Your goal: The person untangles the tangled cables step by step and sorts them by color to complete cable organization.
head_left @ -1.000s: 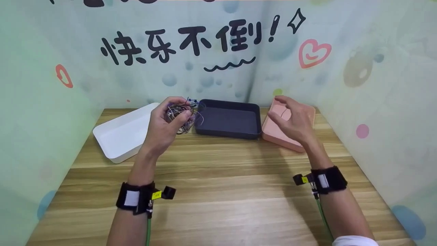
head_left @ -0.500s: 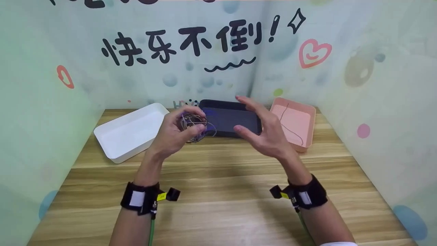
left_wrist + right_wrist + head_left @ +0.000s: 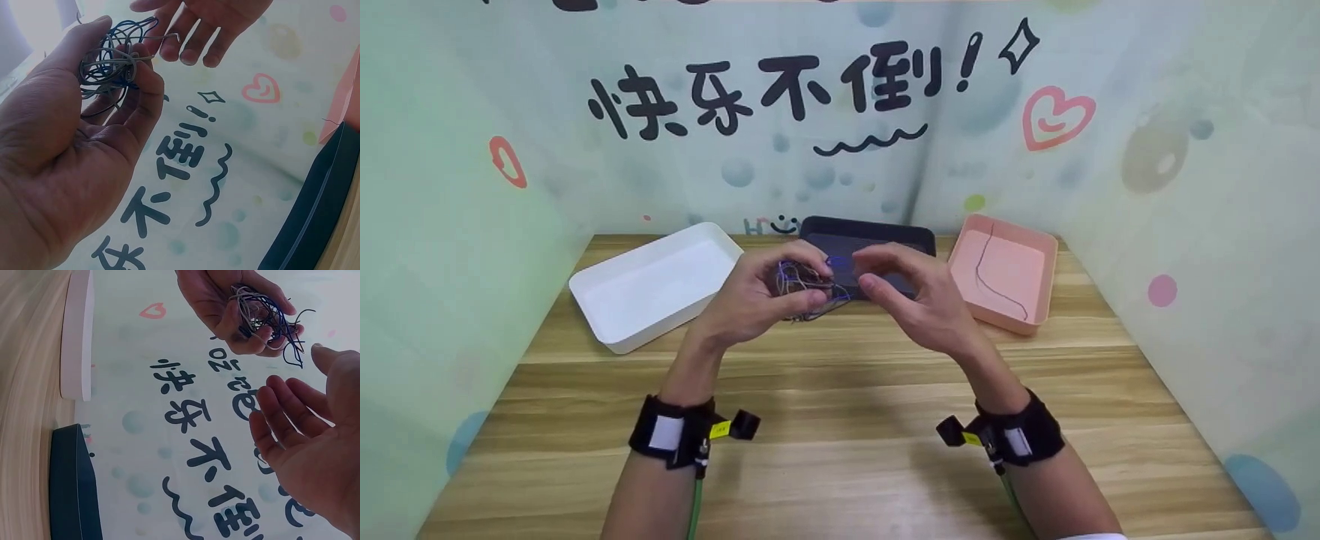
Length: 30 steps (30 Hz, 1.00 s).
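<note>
A tangled bundle of thin grey and blue wires (image 3: 789, 279) is gripped between the thumb and curled fingers of my left hand (image 3: 742, 304). Loose loops and ends poke out of the wires (image 3: 261, 318) in the right wrist view. My right hand (image 3: 924, 304) hovers just to the right, apart from the bundle, its fingers loosely bent with nothing between them. The left wrist view shows the right hand's fingers (image 3: 185, 42) spread beyond the bundle. One single dark wire (image 3: 978, 268) lies in the pink tray (image 3: 1024, 259).
A white tray (image 3: 652, 292) stands at the left, angled on the wooden table (image 3: 840, 450). Behind the hands is a dark blue tray (image 3: 870, 231), partly hidden by them. A printed curtain (image 3: 697, 180) closes off the back and sides.
My right hand has moved left from above the pink tray toward the bundle, uncovering the single wire there. My left hand has shifted slightly right and nearer with the wires.
</note>
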### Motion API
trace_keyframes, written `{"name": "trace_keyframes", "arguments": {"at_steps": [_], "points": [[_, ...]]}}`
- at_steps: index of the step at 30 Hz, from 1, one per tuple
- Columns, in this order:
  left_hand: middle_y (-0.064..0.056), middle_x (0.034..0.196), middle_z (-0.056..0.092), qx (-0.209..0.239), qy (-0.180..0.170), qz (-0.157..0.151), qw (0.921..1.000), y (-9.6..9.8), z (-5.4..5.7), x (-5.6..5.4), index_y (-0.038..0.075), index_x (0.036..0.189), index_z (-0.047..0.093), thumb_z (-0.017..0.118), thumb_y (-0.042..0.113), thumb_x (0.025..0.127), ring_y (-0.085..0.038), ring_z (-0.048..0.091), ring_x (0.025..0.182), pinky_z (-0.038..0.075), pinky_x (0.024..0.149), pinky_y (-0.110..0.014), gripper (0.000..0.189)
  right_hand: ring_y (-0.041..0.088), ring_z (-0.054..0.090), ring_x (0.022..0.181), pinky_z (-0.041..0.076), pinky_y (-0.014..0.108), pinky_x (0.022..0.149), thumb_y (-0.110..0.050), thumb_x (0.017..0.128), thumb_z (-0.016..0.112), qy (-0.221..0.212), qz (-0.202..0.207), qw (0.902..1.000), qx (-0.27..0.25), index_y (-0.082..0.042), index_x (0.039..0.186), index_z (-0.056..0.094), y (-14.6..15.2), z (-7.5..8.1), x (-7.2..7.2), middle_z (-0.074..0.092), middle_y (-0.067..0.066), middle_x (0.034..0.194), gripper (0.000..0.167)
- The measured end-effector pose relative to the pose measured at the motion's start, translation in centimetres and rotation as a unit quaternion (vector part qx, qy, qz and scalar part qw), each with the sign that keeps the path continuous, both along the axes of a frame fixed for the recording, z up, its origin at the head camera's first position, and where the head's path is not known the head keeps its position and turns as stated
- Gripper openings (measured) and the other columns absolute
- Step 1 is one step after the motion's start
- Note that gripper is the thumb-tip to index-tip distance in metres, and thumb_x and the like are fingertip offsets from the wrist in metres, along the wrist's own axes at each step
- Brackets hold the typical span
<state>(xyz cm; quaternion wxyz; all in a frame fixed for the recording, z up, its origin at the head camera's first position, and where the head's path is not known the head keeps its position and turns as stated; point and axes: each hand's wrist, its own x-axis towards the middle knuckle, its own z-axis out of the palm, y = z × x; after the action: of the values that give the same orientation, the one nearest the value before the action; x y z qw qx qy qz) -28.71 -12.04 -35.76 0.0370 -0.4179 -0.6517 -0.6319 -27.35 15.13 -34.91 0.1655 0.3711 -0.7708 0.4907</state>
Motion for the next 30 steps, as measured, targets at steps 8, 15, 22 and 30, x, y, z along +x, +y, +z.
{"name": "trace_keyframes", "arguments": {"at_steps": [8, 15, 22, 30], "points": [[-0.001, 0.124, 0.073, -0.001, 0.002, 0.006, 1.0000, 0.24, -0.18, -0.12, 0.000, 0.120, 0.073, 0.079, -0.002, 0.101, -0.023, 0.068, 0.108, 0.064, 0.088, -0.028, 0.021, 0.011, 0.070, 0.090, 0.063, 0.021, 0.087, -0.003, 0.111, 0.068, -0.040, 0.019, 0.9986, -0.030, 0.004, 0.114, 0.078, -0.16, -0.25, 0.21, 0.077, 0.016, 0.101, 0.013], [-0.001, 0.120, 0.072, 0.029, 0.012, 0.056, 0.9979, 0.28, -0.32, -0.35, -0.001, 0.116, 0.074, 0.075, -0.005, 0.102, -0.020, 0.067, 0.112, 0.063, 0.084, -0.025, 0.015, 0.011, 0.071, 0.084, 0.065, 0.022, 0.078, 0.001, 0.107, 0.073, -0.090, 0.037, 0.9925, -0.073, 0.007, 0.112, 0.076, -0.12, -0.19, -0.06, 0.076, 0.005, 0.097, 0.009], [-0.003, 0.118, 0.069, 0.076, -0.001, 0.066, 0.9949, 0.31, -0.37, -0.54, -0.001, 0.116, 0.072, 0.070, -0.006, 0.105, -0.012, 0.069, 0.094, 0.066, 0.081, -0.024, 0.013, 0.017, 0.074, 0.081, 0.065, 0.026, 0.075, 0.001, 0.105, 0.075, -0.146, 0.042, 0.9791, -0.136, -0.002, 0.103, 0.077, 0.26, -0.07, -0.17, 0.081, 0.002, 0.095, 0.004], [-0.003, 0.104, 0.073, 0.119, -0.002, 0.109, 0.9868, 0.17, -0.06, -0.79, 0.006, 0.117, 0.071, 0.068, -0.002, 0.107, -0.016, 0.074, 0.093, 0.066, 0.082, -0.027, 0.012, 0.017, 0.076, 0.084, 0.066, 0.029, 0.077, 0.004, 0.106, 0.070, -0.223, 0.049, 0.9380, -0.261, -0.007, 0.095, 0.077, 0.46, 0.21, -0.36, 0.082, 0.006, 0.094, 0.017]]}}
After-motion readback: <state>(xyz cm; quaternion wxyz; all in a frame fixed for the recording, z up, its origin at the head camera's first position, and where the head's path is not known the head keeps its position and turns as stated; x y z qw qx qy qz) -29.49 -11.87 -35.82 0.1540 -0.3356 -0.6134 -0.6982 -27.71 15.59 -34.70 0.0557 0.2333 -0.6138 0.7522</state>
